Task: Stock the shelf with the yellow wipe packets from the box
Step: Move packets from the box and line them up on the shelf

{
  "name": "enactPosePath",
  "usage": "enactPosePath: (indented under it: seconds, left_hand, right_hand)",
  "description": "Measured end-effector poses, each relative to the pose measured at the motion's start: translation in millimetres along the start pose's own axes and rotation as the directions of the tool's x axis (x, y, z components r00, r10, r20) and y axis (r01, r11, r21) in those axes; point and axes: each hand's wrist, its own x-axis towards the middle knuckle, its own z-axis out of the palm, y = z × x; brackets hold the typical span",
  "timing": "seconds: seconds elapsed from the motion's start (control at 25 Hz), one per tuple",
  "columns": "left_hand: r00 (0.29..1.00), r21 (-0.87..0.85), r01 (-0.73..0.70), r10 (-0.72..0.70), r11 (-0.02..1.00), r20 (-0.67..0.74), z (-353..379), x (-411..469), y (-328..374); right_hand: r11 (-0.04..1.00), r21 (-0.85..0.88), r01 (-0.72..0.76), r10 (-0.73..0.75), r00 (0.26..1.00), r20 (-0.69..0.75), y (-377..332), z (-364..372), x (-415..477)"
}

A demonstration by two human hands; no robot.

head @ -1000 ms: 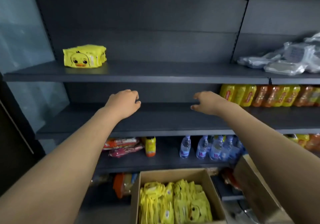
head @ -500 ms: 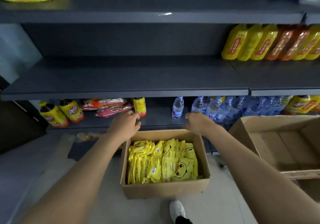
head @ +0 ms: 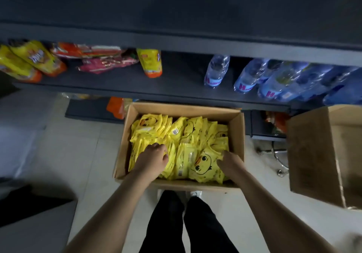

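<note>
Left hand: the left hand [head: 152,157] is now down inside the box [head: 184,108], on the left rows of the yellow wipe packets [head: 188,133]. Half a second ago it was over the far rim of the box, and one second ago up at the shelf.
Left fingers: bent downward, with the tips pushed in among the packets. I cannot tell if they hold one.
Right hand: the right hand [head: 230,161] has also come down into the box. It is at the right edge of the duck-face packet [head: 204,163], which lies flat on top at the near side.
Right fingers: the tips are hidden behind that packet, so I cannot tell how they are.
Packets: all those in view are in the box, most standing on edge in rows, filling it.
Box: it stands on the floor [head: 88,155], in front of the low shelf [head: 137,85], same as before.
View: it looks more downward than earlier. The person's legs [head: 186,223] are visible now, just behind the box.
Low shelf: water bottles [head: 216,71] on the right, a yellow bottle [head: 149,62] and red snack bags [head: 98,59] on the left.
Second box [head: 317,155]: on the right, apart from the first one.
</note>
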Motion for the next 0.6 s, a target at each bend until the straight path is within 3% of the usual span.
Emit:
enactPosePath:
  seconds: [0.2,0.28,0.48,0.6]
  left_hand:
    - [0.993,-0.105,0.042,-0.03,0.994,0.11,64,22,-21]
    - [0.99,-0.121,0.065,-0.049,0.99,0.133,78,33,-26]
    - [0.99,-0.195,0.05,-0.024,0.979,0.136,99,53,-19]
    - [0.989,-0.244,0.063,-0.028,0.968,0.145,106,63,-11]
  right_hand:
    - [0.987,0.08,-0.14,0.139,0.99,0.024,13,56,43]
    - [0.958,0.191,-0.214,0.22,0.975,-0.011,14,72,58]
    - [0.768,0.554,-0.322,0.418,0.907,-0.052,2,91,77]
    - [0.66,0.674,-0.332,0.483,0.874,-0.043,-9,99,80]
